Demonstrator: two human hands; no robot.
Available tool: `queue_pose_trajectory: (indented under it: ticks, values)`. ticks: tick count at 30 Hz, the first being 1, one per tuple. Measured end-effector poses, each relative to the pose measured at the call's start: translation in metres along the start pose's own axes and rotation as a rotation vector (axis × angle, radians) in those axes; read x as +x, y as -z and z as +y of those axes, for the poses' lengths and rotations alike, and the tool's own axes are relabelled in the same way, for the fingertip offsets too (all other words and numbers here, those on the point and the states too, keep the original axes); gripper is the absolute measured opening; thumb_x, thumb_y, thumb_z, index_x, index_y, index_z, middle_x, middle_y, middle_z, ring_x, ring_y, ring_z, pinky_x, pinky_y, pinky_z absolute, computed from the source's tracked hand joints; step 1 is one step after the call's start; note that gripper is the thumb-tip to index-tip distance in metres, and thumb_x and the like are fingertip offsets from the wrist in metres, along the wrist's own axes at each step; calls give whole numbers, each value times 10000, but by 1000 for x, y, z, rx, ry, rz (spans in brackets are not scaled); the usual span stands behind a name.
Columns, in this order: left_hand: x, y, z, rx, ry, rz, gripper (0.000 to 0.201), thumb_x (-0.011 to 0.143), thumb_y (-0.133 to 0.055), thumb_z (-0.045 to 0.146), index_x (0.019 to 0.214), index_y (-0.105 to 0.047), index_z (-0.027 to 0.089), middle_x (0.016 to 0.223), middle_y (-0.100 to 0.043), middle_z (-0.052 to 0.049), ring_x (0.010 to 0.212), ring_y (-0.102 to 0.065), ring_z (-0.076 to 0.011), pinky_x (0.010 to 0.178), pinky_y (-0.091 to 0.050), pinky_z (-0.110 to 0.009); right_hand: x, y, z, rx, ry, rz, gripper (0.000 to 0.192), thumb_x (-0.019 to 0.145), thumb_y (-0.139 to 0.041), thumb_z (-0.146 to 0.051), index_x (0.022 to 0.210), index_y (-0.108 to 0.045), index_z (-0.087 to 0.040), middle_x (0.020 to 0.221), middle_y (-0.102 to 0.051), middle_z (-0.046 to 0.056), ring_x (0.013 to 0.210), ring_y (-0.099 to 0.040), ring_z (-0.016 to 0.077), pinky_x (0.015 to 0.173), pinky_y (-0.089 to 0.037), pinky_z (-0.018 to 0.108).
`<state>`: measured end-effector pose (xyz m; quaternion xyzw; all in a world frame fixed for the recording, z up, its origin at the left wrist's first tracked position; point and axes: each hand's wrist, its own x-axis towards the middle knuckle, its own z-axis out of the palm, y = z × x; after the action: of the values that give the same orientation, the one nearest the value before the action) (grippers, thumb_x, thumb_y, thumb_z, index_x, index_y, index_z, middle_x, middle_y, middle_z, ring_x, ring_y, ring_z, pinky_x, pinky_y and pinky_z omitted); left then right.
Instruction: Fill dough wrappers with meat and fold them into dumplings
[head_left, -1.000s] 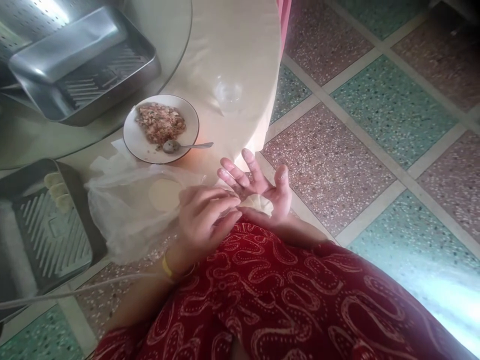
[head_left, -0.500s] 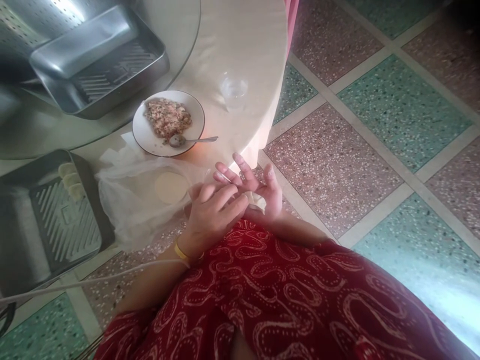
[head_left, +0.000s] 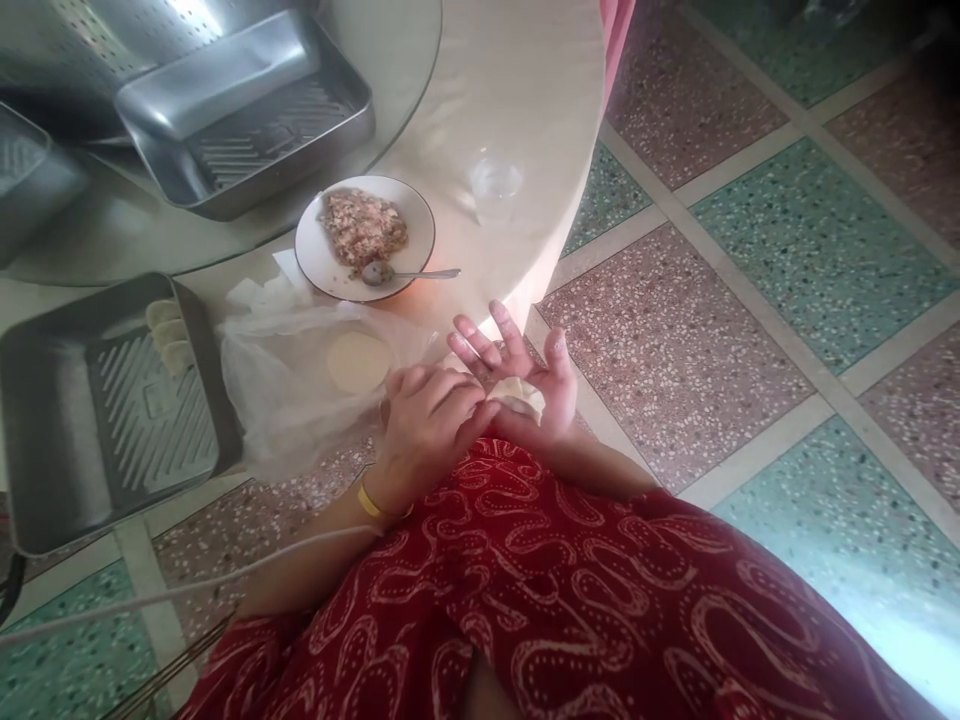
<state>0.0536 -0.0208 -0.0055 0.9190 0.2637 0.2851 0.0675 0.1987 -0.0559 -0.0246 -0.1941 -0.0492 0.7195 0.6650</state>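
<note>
Palm up, my right hand cradles a pale, folded dumpling, its thumb and several floury fingers spread. My left hand is closed, with thumb and bent fingers together at the near left side of the dumpling; the exact contact is partly hidden. Left of the hands, a round dough wrapper shows in a clear plastic bag. Above the bag stands a white plate of minced filling, with a spoon resting on it.
A grey metal tray at left holds several folded dumplings. Another metal tray stands on the glass turntable. A clear cup sits near the tablecloth's edge. A pale cord crosses my left forearm.
The view has shifted, so the table things appear farther right. My left fingers have drawn in a little, and more of the dumpling shows in my right palm.
</note>
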Motion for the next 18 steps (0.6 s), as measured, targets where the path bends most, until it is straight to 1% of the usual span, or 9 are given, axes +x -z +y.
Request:
queue_pose_trajectory:
  ticks: [3,7,9,11,14,16,18]
  values:
    - [-2,1,0,19,27,18,140,901,-653,349,897,-588,225,881,-681,21,797,-535,-173,763,-371,-375,1,0,0,1,-3,-1,608,878,-277,-743,1262,-537,-350,1295,-623,24,1292,-519,223,1061,-421,454]
    - [-6,-1,-2,-32,50,-9,81,909,-629,246,853,-576,221,867,-688,14,795,-564,-170,765,-377,-381,2,-1,3,-3,1,-16,603,882,-280,-738,1263,-534,-346,1274,-636,17,1292,-519,219,1123,-355,477]
    - [-7,-1,-3,-41,53,7,89,906,-631,240,841,-573,222,844,-691,11,790,-575,-173,760,-381,-384,3,-2,5,7,-7,-23,603,889,-270,-732,1264,-536,-341,1261,-647,12,1279,-533,218,1139,-338,483]
    - [-7,2,-4,-29,57,26,101,903,-645,292,863,-583,224,844,-700,8,784,-579,-177,746,-383,-384,3,-3,6,14,-26,-19,606,898,-254,-723,1270,-535,-337,1262,-650,12,1269,-542,220,1134,-347,490]
    - [-5,9,-4,3,54,61,161,895,-661,365,950,-595,229,876,-714,2,786,-575,-186,735,-388,-381,3,-6,8,4,-51,-13,613,901,-250,-717,1292,-526,-334,1282,-640,25,1280,-533,225,1108,-381,491]
    - [-4,11,-4,27,37,63,133,902,-656,319,985,-593,237,889,-711,5,799,-571,-187,747,-399,-374,4,-7,10,-5,-64,-18,611,895,-264,-722,1288,-531,-337,1289,-635,30,1285,-527,225,1097,-395,480]
    - [-4,12,-3,47,14,48,85,906,-642,250,974,-592,240,876,-704,10,802,-569,-183,757,-408,-367,4,-8,13,-6,-78,-17,612,890,-271,-729,1275,-541,-337,1287,-637,29,1273,-536,221,1100,-394,466]
